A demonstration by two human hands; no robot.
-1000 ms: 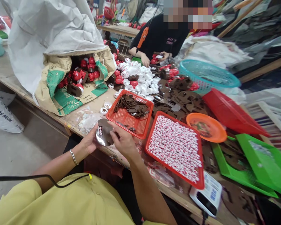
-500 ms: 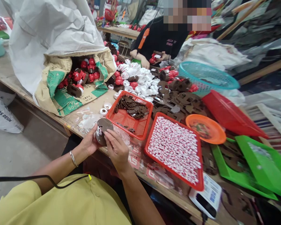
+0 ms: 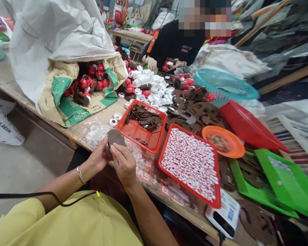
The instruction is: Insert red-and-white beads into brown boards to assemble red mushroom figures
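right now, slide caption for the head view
Left hand holds a brown disc, right hand touching it, near a red basket of brown pieces.

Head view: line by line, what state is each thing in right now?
Disc: held in hand, off the table
Left hand: closed on the disc's edge
Right hand: fingers against the disc
Red basket: partly filled with brown pieces
Red tray: covered with small white-and-red pieces
Sack: mouth open, red figures inside
Orange plate: scraps inside
Blue basket: uncovered, contents unclear
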